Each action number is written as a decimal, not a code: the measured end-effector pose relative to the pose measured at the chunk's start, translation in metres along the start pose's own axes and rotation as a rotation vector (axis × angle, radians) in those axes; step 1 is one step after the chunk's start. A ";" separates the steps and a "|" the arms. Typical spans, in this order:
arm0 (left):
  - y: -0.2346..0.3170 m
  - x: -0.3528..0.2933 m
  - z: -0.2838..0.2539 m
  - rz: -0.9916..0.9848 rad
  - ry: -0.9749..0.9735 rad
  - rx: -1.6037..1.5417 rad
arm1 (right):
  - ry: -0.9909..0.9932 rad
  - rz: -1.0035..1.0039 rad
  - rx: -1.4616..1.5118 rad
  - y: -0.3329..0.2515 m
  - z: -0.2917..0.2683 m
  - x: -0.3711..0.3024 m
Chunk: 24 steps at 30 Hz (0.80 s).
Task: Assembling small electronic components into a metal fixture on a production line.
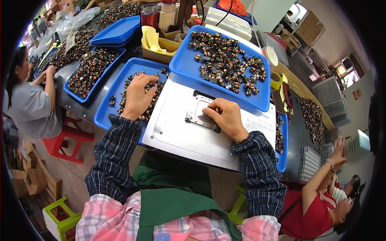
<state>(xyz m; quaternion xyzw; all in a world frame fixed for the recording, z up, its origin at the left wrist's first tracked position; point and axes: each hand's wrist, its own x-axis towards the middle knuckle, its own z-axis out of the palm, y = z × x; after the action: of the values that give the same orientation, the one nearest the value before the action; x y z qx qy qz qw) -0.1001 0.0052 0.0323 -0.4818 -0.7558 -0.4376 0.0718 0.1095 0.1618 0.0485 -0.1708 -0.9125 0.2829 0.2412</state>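
My left hand (138,96) rests palm down in a blue tray (116,86) of small copper-wound coil parts (155,94), its fingers curled over some of them. My right hand (225,117) presses a coil part into the dark metal fixture (196,116) set in a white machine plate (181,132) in front of me. Behind the plate sits a second blue tray (185,64) with several loose coil parts (225,60) spread over it.
More blue trays (114,30) and heaps of coils (90,68) fill the table at the left. A yellow-lined box (159,44), a jar (149,16) and tape rolls (276,80) stand behind. One person (28,100) sits left, another (325,201) lower right. A red stool (66,140) stands nearby.
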 end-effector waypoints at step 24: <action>0.048 0.068 0.092 0.222 -0.029 0.072 | 0.469 0.404 1.155 0.057 -0.084 0.012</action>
<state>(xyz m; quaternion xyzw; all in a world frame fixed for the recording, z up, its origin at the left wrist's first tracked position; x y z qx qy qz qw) -0.0686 0.1255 0.0410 -0.5659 -0.7140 -0.3925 0.1260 0.1550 0.2480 0.0789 -0.2388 -0.4869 0.7224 0.4290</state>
